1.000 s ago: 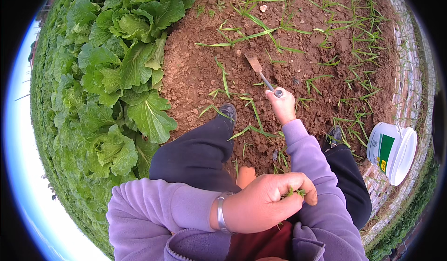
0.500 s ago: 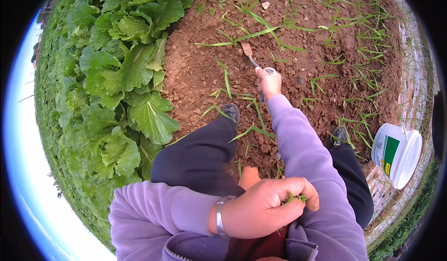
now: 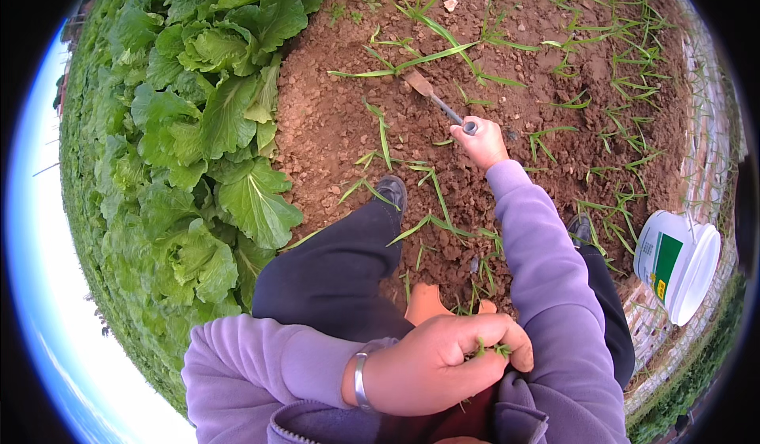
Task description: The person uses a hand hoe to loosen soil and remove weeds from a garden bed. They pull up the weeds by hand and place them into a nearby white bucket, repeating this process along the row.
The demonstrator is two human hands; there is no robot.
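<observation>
My right hand [image 3: 484,142] is closed around the grey handle of a small hand trowel [image 3: 419,84]. The trowel's flat, rusty blade points to the far left and its tip meets the brown soil beside a garlic-like green shoot [image 3: 360,74]. Close to my body, my left hand [image 3: 431,365] is curled with thumb and forefinger pinched around small green weeds [image 3: 492,351]. Only the leafy tips of those weeds show; the rest is hidden in the fist. A silver bracelet [image 3: 360,381] circles the left wrist.
Leafy cabbages [image 3: 198,127] crowd the left side. Long-leaved shoots [image 3: 625,88] stand in the soil [image 3: 332,143] ahead and right. A white bucket [image 3: 681,266] lies tilted at the right. Between my legs is an orange object [image 3: 426,301]; my shoe [image 3: 392,192] rests near shoots.
My right hand has shifted right and slightly nearer, and the trowel's handle now slants more to the right. Its blade stays near the same shoot. The left hand has moved slightly left.
</observation>
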